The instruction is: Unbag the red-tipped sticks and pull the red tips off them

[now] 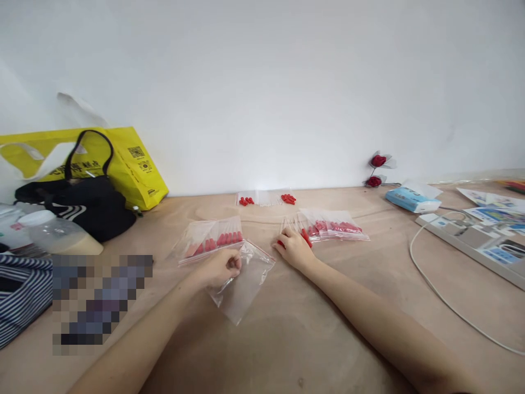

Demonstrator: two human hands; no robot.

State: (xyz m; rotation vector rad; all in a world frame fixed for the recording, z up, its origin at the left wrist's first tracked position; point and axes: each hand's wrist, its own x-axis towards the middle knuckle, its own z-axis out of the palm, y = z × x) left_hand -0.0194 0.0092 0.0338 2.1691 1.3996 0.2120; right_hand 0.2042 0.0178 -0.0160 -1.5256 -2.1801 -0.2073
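Observation:
My left hand [221, 266] is closed on the edge of an empty clear zip bag [246, 284] that lies on the wooden table. My right hand [294, 247] rests on the table just right of it, fingers curled over small red pieces [305, 237]. A pile of filled bags with red pieces [211, 239] lies behind the left hand. Another filled pile [334, 225] lies beside the right hand. Further back, two small groups of loose red pieces [288, 198] sit near the wall on clear bags.
At the left stand a yellow bag [123, 156], a black handbag [82, 205], a plastic bottle [57, 232] and striped cloth [20, 295]. On the right are a blue packet [412, 198], a power strip [467, 236] with a white cable [435, 290], and two red roses [376, 169].

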